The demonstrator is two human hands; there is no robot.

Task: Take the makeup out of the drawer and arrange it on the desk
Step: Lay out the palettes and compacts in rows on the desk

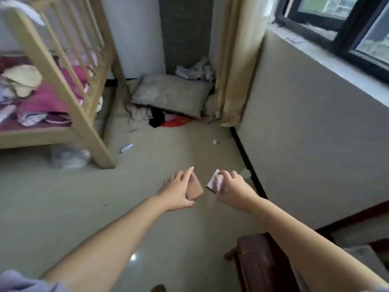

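Observation:
Both arms reach forward over the pale tiled floor. My left hand (177,189) grips a flat pink makeup case (194,187), fingers along its far edge and thumb under it. My right hand (230,187) is closed around a second flat makeup case (213,182), pale on top with a dark rim, tilted toward the left one. The two cases are a small gap apart and do not touch. The frame is blurred. No drawer and no desk top can be made out.
A wooden crib (69,81) with pink bedding stands at the left. A grey pillow (170,93) and clothes lie on the floor by the beige curtain (237,60). Dark red wooden furniture (259,262) sits at the bottom right. The wall (315,127) and a window are at the right.

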